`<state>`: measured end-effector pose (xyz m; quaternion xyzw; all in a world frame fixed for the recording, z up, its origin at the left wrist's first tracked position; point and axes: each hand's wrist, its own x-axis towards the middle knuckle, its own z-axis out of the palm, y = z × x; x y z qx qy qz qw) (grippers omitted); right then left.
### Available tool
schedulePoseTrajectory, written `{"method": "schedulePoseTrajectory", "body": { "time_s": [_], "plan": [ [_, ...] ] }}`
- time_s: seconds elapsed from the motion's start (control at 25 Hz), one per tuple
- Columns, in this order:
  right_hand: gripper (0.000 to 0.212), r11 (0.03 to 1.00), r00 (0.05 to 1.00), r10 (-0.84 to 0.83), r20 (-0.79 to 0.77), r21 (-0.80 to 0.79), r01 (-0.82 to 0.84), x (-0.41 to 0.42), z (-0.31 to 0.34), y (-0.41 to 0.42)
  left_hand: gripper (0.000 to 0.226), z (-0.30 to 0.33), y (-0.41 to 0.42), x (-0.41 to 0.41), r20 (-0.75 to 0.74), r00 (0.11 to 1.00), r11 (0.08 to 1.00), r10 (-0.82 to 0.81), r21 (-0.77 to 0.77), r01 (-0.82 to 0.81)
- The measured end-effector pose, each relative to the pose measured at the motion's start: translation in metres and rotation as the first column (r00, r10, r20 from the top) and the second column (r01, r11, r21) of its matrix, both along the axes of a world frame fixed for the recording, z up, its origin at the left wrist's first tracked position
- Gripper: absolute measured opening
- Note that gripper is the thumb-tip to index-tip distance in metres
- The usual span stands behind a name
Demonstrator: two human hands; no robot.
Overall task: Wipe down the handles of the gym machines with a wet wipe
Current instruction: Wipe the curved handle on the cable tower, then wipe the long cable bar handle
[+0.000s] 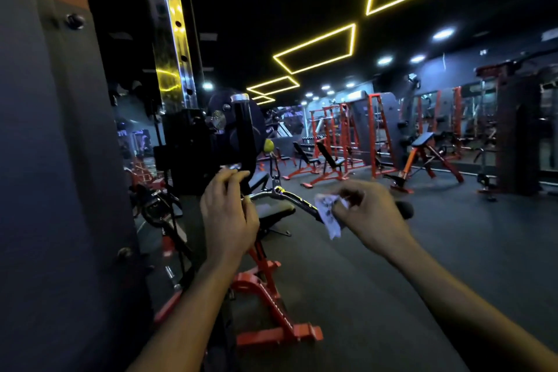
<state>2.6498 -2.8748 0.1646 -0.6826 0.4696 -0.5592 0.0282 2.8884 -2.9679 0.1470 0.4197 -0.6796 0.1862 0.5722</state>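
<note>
A cable bar handle point(297, 198) hangs from a chain in front of me, black with a rubber grip end point(404, 209) showing to the right. My right hand point(367, 214) pinches a crumpled white wet wipe point(329, 213) against the right part of the bar. My left hand point(228, 214) is raised at the bar's left end with its fingers curled; whether it holds the bar is not clear in the dim, blurred view.
A cable machine with a chrome upright point(172, 48) and black pulley block point(232, 133) stands close on the left. Below the bar sits an orange-framed bench point(271, 296). More orange benches and racks point(347, 142) line the far dark floor.
</note>
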Motion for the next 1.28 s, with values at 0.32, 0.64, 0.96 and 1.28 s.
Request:
{"method": "schedulePoseTrajectory", "body": {
  "time_s": [0.32,0.64,0.96,1.28],
  "plan": [
    [0.007,0.948,0.911,-0.076,0.405,0.312,-0.06,-0.036,-0.176,0.085,0.038,-0.186,0.086,-0.088,0.045,0.974,0.872,-0.22,0.457,0.176],
    [0.016,0.936,0.794,-0.172,0.584,0.348,-0.053,-0.133,-0.227,0.133,0.027,-0.24,0.138,-0.168,-0.175,0.945,0.692,-0.277,0.646,0.322],
    [0.011,0.877,0.839,-0.015,0.543,0.41,-0.249,-0.263,-0.274,0.154,0.025,-0.311,0.162,-0.304,-0.246,0.955,0.583,-0.165,0.757,0.295],
    [0.018,0.829,0.858,0.019,0.513,0.472,-0.3,-0.316,-0.291,0.067,0.021,-0.301,0.121,-0.331,-0.258,0.966,0.6,0.028,0.777,0.19]
  ]
}}
